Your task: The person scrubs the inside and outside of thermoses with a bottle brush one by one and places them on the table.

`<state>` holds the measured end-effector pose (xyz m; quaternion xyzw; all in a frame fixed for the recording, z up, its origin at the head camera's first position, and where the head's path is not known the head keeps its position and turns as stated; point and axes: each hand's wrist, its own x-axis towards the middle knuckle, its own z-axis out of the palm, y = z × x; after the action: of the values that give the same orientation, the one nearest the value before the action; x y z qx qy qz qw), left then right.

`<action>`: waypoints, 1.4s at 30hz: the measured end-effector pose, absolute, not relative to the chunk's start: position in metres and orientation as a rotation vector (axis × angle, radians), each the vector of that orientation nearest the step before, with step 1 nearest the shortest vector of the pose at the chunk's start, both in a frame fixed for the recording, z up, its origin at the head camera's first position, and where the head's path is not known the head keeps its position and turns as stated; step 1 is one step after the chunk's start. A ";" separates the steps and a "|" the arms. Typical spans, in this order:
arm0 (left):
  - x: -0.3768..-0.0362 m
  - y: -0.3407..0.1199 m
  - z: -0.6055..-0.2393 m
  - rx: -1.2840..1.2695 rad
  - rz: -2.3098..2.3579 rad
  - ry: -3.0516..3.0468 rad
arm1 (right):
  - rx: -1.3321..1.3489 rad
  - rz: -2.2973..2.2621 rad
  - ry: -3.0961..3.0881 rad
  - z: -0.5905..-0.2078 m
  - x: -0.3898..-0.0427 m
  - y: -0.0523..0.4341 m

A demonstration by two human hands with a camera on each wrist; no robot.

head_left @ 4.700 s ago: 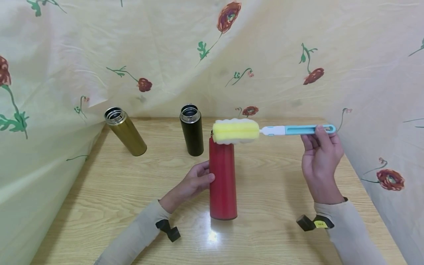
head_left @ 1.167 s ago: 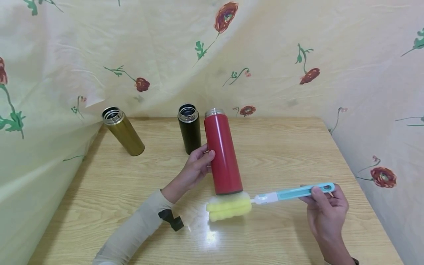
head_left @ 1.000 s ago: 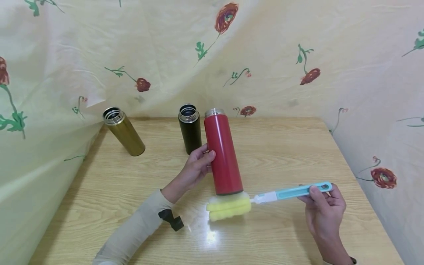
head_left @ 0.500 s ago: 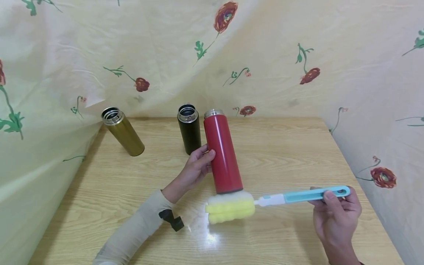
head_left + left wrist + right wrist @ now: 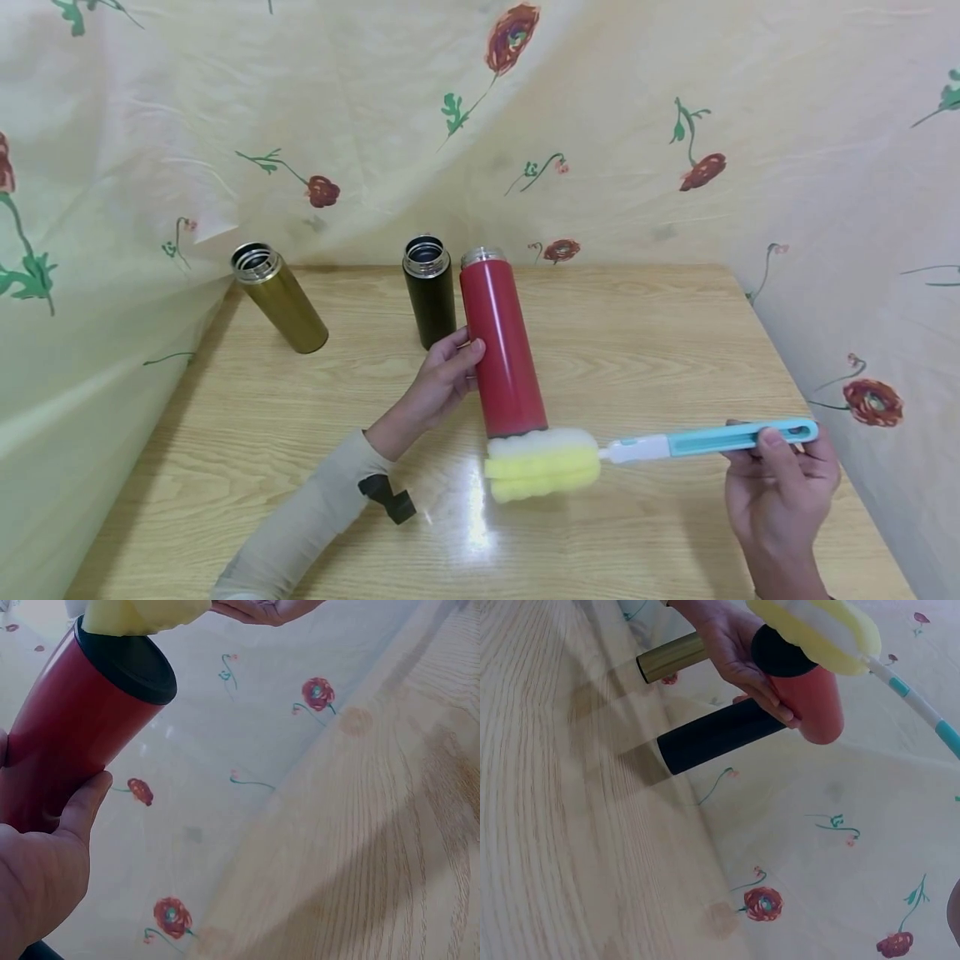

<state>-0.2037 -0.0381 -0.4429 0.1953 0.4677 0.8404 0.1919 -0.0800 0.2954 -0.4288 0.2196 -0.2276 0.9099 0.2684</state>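
Note:
My left hand (image 5: 437, 379) grips a red thermos bottle (image 5: 504, 346) around its left side. The bottle is tilted, its silver neck toward the back and its dark base (image 5: 135, 664) facing forward, raised off the table in the wrist views. Against that base lies the yellow and white sponge head of a bottle brush (image 5: 543, 467). With thumb and fingers, my right hand (image 5: 783, 492) pinches the end of the brush's light blue handle (image 5: 738, 437). In the right wrist view the sponge (image 5: 840, 634) overlaps the bottle's base, and only a sliver of the right hand shows.
A black thermos bottle (image 5: 431, 308), lidless, stands just behind the left hand. Farther left is a gold thermos bottle (image 5: 288, 308), also lidless. Both are on the wooden table (image 5: 300, 442). Flower-patterned cloth (image 5: 615, 100) hangs around the back and sides.
The brush has gone from the red bottle's top down to its base. The bottle has been tilted and moved farther back. Over the last half second, the brush has slid right along the base.

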 end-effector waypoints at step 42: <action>-0.204 -0.037 -0.442 0.547 2.379 1.290 | 0.455 2.354 -0.733 -0.413 -0.081 0.298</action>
<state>-0.2042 -0.0372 -0.4423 0.1945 0.4586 0.8462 0.1891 -0.0808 0.2984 -0.4128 0.1723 -0.2776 0.8922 0.3119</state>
